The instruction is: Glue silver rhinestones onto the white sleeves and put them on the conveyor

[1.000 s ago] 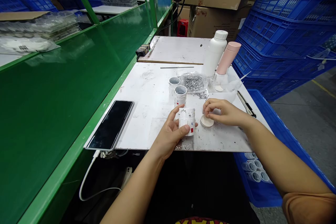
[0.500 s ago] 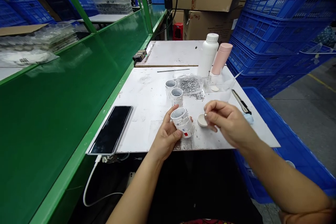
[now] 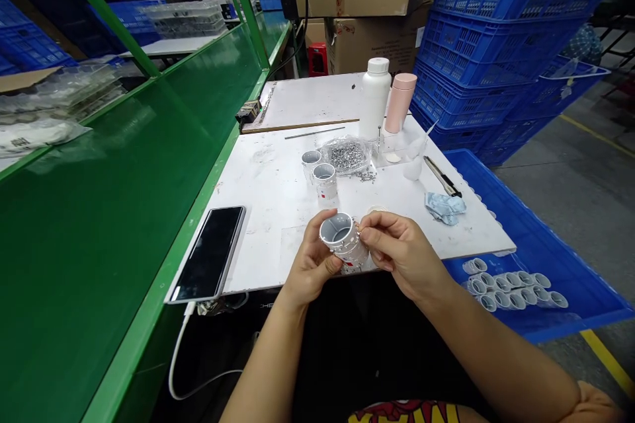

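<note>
My left hand (image 3: pixel 310 266) grips a short grey-white plastic cylinder (image 3: pixel 342 238) with an open top, tilted toward me above the table's near edge. My right hand (image 3: pixel 397 250) is pinched against the cylinder's right side; whatever small thing sits between its fingertips is too small to make out. Two more open cylinders (image 3: pixel 318 170) stand upright further back on the white table (image 3: pixel 278 185). Beside them lies a clear bag of small metal parts (image 3: pixel 348 155). A small white dish (image 3: pixel 376 210) peeks out just behind my right hand.
A black phone (image 3: pixel 208 252) lies at the table's left edge, cable hanging below. A white bottle (image 3: pixel 375 96), a pink bottle (image 3: pixel 399 102), a crumpled blue cloth (image 3: pixel 445 206) and a black-handled tool (image 3: pixel 443 176) sit at the right. A blue crate (image 3: pixel 516 277) holding several cylinders is on the floor.
My right hand left the white dish and came in against the cylinder. My left hand lifted and tilted the cylinder toward me. The view shifted right.
</note>
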A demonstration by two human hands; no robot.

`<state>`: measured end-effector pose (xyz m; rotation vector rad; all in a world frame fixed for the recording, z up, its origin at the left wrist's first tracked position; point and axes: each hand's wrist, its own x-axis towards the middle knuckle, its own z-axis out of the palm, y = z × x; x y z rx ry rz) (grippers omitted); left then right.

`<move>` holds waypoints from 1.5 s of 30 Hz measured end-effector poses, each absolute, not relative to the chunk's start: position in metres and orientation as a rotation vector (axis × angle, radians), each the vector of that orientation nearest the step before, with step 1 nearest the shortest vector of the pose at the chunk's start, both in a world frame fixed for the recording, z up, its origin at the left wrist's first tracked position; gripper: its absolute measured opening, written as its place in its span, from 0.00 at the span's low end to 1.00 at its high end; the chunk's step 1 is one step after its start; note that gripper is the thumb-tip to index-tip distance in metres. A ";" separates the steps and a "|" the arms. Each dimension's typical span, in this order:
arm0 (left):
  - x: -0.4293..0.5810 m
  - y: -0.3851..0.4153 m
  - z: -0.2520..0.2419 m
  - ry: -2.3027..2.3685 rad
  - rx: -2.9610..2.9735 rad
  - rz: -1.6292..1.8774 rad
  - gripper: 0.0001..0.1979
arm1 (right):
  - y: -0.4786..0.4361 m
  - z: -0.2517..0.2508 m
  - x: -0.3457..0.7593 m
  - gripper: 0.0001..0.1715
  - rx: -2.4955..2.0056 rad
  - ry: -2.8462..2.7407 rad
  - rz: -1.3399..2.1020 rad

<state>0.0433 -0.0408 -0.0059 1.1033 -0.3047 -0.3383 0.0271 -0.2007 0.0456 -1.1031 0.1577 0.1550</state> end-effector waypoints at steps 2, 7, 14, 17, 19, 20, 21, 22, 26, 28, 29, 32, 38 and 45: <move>0.044 -0.041 -0.006 -0.322 1.104 -0.333 0.33 | -0.201 0.045 0.026 0.13 -1.110 0.150 0.148; 0.044 -0.041 -0.007 -0.335 1.112 -0.337 0.32 | -0.201 0.043 0.025 0.13 -1.139 0.139 0.140; 0.043 -0.040 -0.010 -0.342 1.141 -0.308 0.32 | -0.203 0.039 0.023 0.12 -1.171 0.074 0.113; 0.042 -0.040 -0.010 -0.378 1.145 -0.298 0.30 | -0.204 0.038 0.022 0.14 -1.145 0.076 0.109; 0.043 -0.040 -0.010 -0.421 1.135 -0.293 0.29 | -0.205 0.038 0.022 0.15 -1.117 0.073 0.114; 0.043 -0.040 -0.010 -0.442 1.129 -0.290 0.29 | -0.206 0.037 0.023 0.16 -1.106 0.068 0.118; 0.043 -0.040 -0.010 -0.457 1.129 -0.289 0.29 | -0.207 0.037 0.023 0.16 -1.097 0.065 0.121; 0.043 -0.040 -0.010 -0.465 1.136 -0.290 0.29 | -0.208 0.037 0.023 0.16 -1.091 0.064 0.125; 0.044 -0.040 -0.010 -0.467 1.172 -0.294 0.29 | -0.208 0.036 0.022 0.18 -1.071 0.097 0.129; 0.044 -0.039 -0.010 -0.481 1.179 -0.288 0.29 | -0.207 0.035 0.021 0.18 -1.052 0.126 0.126; 0.044 -0.039 -0.010 -0.489 1.182 -0.284 0.29 | -0.206 0.035 0.021 0.18 -1.043 0.135 0.123; 0.044 -0.039 -0.009 -0.512 1.175 -0.276 0.29 | -0.205 0.034 0.020 0.18 -1.029 0.135 0.117; 0.048 -0.040 -0.013 -0.647 1.148 -0.270 0.30 | -0.209 0.031 0.018 0.16 -1.024 0.108 0.126; 0.049 -0.039 -0.016 -0.642 1.169 -0.311 0.30 | -0.212 0.024 0.018 0.16 -0.995 0.104 0.136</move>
